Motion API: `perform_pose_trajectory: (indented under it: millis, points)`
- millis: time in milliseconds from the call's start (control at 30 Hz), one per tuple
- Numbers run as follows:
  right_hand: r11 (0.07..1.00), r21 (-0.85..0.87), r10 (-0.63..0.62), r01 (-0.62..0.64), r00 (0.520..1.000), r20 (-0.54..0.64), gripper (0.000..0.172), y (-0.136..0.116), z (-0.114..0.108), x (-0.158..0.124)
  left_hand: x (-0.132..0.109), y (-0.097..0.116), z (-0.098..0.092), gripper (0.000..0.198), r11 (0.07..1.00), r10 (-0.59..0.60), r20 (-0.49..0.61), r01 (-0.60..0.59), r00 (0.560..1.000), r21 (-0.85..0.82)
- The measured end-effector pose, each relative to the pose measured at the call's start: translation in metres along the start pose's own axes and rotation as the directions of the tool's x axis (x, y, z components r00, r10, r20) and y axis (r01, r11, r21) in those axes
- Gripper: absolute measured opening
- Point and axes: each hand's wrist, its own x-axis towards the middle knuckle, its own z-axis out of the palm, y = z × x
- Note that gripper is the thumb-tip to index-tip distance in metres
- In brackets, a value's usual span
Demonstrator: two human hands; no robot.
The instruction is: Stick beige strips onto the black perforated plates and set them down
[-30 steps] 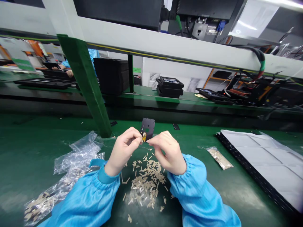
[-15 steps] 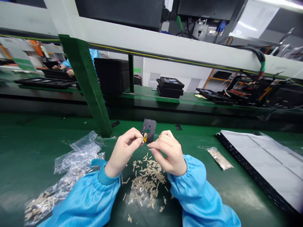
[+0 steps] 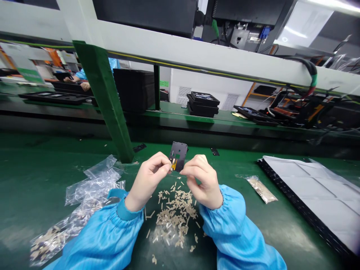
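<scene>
This looks like a factory workshop with work benches: a long green bench (image 3: 270, 221) holds a loose heap of small tan pieces (image 3: 177, 213) and a clear bag of parts (image 3: 262, 189), a white beam (image 3: 174, 47) carries monitors (image 3: 247, 13) overhead, black trays (image 3: 203, 107) stand stacked behind, and a co-worker in a blue sleeve (image 3: 81, 74) sits or stands at another bench beyond

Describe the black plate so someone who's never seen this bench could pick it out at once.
On the green bench, find the heap of tan pieces. Just beyond it, the left hand holds up the black plate, with the right hand by its lower right corner. Unlike the small black parts lying on the bench, it is raised and carries a yellow strip at lower left.
</scene>
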Motion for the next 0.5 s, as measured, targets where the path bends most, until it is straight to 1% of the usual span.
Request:
perform_pose_trajectory:
  millis: [100, 233, 367, 500]
  points:
    - [1.000, -0.002, 0.004, -0.004, 1.000, -0.002, 0.023, -0.0039, -0.0010, 0.0016, -0.0014, 0.0003, -0.0003, 0.019, 1.000, -0.021, 0.012, 0.021, 1.000, -0.015]
    - [0.994, -0.112, -0.005, 0.001, 0.999, -0.039, 0.011, -0.0062, 0.0006, 0.0008, -0.0026, 0.0023, 0.0019, 0.018, 0.997, -0.041, 0.036, 0.043, 0.998, -0.059]
    - [0.966, -0.239, -0.117, 0.100, 0.991, -0.057, 0.019, -0.0030, 0.0042, -0.0009, -0.0026, 0.0049, 0.0045, 0.019, 0.991, -0.060, 0.091, 0.071, 0.994, -0.117]
    - [0.952, -0.264, -0.177, 0.157, 0.983, -0.051, 0.020, 0.0003, 0.0048, -0.0010, -0.0041, 0.0061, 0.0042, 0.019, 0.987, -0.070, 0.127, 0.087, 0.989, -0.136]
